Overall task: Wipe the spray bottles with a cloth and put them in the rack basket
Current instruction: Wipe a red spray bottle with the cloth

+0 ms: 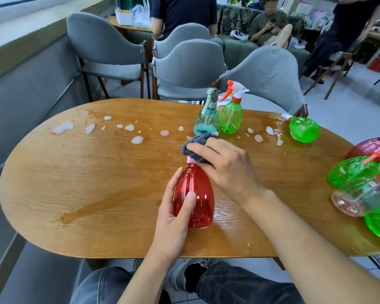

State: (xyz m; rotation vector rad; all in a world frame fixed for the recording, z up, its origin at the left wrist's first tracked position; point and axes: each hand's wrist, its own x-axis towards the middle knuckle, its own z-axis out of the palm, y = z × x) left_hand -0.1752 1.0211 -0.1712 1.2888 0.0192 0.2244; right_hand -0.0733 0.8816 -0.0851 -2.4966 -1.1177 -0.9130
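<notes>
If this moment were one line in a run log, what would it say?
step: wiping | left hand: grips red bottle | right hand: holds grey cloth over its top | table: wet

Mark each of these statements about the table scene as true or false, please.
1. The left hand holds the red bottle. True.
2. The right hand presses a yellow sponge on the bottle. False: it holds a grey cloth at the bottle's top.
3. The teal bottle stands upright. True.
4. The table is dry. False: foam blobs and wet patches lie on it.
</notes>
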